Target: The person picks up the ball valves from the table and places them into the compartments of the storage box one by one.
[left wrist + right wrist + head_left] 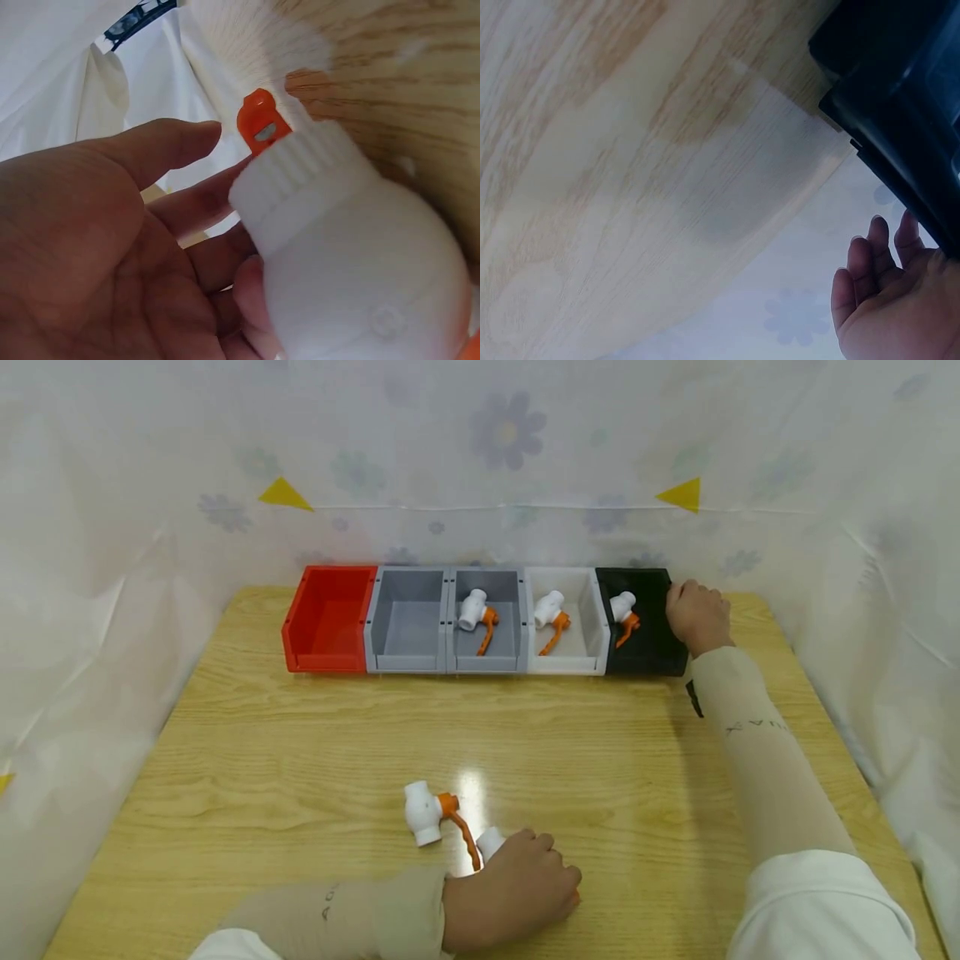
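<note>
My left hand (513, 889) reaches over a white ball valve (491, 842) on the table, hiding most of it in the head view. In the left wrist view, a white valve body (352, 247) stands close in front of bent fingers (214, 199), the thumb apart from it. An orange handle part (259, 124) shows past its ribbed end. Beside that hand lies another valve (423, 814) with an orange lever. My right hand (699, 612) rests at the right wall of the black bin (651, 647); its fingers (862, 274) are loosely bent outside the wall.
Along the back, a red bin (326, 618), two grey bins (408, 618) and a white bin (581, 639) adjoin the black one. One valve each lies in the right grey bin (477, 610), the white bin and the black bin. Pale flowered sheeting (450, 460) hangs around the wooden table (300, 760).
</note>
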The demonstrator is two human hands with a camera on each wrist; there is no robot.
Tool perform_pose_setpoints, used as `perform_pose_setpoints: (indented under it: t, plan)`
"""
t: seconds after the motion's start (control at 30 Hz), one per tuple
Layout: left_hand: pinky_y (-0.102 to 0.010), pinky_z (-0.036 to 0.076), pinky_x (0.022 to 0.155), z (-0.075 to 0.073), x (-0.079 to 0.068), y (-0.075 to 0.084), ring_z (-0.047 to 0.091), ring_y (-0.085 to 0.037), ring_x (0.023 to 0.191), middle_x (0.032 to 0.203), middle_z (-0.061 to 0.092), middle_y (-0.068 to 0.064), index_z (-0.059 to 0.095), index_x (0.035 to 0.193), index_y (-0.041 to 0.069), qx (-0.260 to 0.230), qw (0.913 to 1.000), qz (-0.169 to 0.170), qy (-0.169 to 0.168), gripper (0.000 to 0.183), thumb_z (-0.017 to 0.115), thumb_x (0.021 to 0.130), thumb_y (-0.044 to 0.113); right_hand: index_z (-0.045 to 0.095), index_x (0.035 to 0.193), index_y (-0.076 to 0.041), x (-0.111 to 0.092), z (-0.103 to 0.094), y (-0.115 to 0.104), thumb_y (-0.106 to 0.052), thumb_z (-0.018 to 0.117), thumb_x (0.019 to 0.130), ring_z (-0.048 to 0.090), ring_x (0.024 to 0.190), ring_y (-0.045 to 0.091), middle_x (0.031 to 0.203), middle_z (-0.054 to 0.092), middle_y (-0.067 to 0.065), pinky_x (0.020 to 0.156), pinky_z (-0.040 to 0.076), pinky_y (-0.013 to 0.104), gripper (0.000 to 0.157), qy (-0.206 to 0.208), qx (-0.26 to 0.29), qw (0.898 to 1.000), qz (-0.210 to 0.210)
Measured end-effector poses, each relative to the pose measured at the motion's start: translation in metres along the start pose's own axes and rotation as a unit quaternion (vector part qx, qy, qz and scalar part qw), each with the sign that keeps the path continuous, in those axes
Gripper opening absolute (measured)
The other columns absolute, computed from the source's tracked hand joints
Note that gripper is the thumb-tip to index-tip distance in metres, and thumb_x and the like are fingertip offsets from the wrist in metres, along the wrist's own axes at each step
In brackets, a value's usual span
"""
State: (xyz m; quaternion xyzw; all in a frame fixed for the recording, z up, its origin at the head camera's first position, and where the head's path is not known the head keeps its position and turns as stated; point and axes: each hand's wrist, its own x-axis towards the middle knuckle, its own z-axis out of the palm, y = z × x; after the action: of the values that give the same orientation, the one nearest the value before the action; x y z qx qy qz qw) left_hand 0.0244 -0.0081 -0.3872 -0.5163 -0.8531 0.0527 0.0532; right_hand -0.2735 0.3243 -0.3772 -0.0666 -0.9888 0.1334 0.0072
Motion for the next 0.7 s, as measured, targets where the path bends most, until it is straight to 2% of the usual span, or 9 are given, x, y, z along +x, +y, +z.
perform_pose_setpoints:
  t: [0.17, 0.27, 0.47, 0.6, 0.7]
  plan:
    - [-0.021, 0.029, 0.053, 0.003, -0.005, -0.001, 0.039, -0.006, 0.05, 0.052, 0.047, 0.013, 0.051, 0.063, 0.026, 0.015, 0.9972, 0.008, 0.073, 0.033, 0.053, 0.088, 0.047, 0.042, 0.118, 0.015, 0.001, 0.001, 0.0, -0.038, 0.001, 0.097, 0.039, 0.102, 0.056, 0.112, 0.045, 0.038, 0.089, 0.025, 0.066, 0.071, 0.002, 0.0, 1.0, 0.001]
    - [-0.02, 0.027, 0.052, 0.004, -0.009, -0.001, 0.038, -0.006, 0.049, 0.051, 0.042, 0.011, 0.05, 0.063, 0.025, 0.024, 0.9957, 0.003, 0.09, 0.035, 0.053, 0.088, 0.049, 0.042, 0.117, 0.015, 0.0, 0.001, 0.001, -0.039, -0.001, 0.097, 0.038, 0.102, 0.057, 0.111, 0.045, 0.038, 0.089, 0.025, 0.066, 0.072, -0.001, 0.001, 1.0, 0.001]
    - [-0.022, 0.029, 0.052, 0.004, -0.012, -0.003, 0.042, -0.008, 0.055, 0.059, 0.048, 0.006, 0.053, 0.07, 0.022, 0.031, 0.9982, -0.026, 0.044, 0.033, 0.052, 0.089, 0.049, 0.043, 0.115, 0.015, 0.0, 0.002, 0.001, -0.038, 0.002, 0.098, 0.039, 0.101, 0.057, 0.109, 0.045, 0.037, 0.089, 0.025, 0.066, 0.068, 0.001, 0.002, 1.0, 0.001]
    - [-0.023, 0.029, 0.05, 0.004, -0.013, -0.003, 0.041, -0.01, 0.054, 0.058, 0.046, 0.004, 0.05, 0.068, 0.02, 0.037, 0.9973, -0.052, 0.035, 0.027, 0.062, 0.084, 0.039, 0.042, 0.117, 0.015, 0.001, 0.002, 0.001, -0.037, 0.003, 0.098, 0.039, 0.102, 0.056, 0.11, 0.045, 0.037, 0.089, 0.026, 0.066, 0.067, -0.001, 0.003, 1.0, 0.001]
    - [-0.023, 0.03, 0.045, 0.004, -0.013, -0.003, 0.042, -0.011, 0.053, 0.057, 0.045, 0.003, 0.049, 0.068, 0.019, 0.037, 0.9955, -0.081, 0.03, 0.021, 0.068, 0.074, 0.025, 0.042, 0.118, 0.015, 0.003, 0.002, 0.002, -0.038, 0.003, 0.098, 0.039, 0.102, 0.056, 0.111, 0.045, 0.038, 0.089, 0.026, 0.066, 0.069, -0.003, 0.002, 1.0, 0.0]
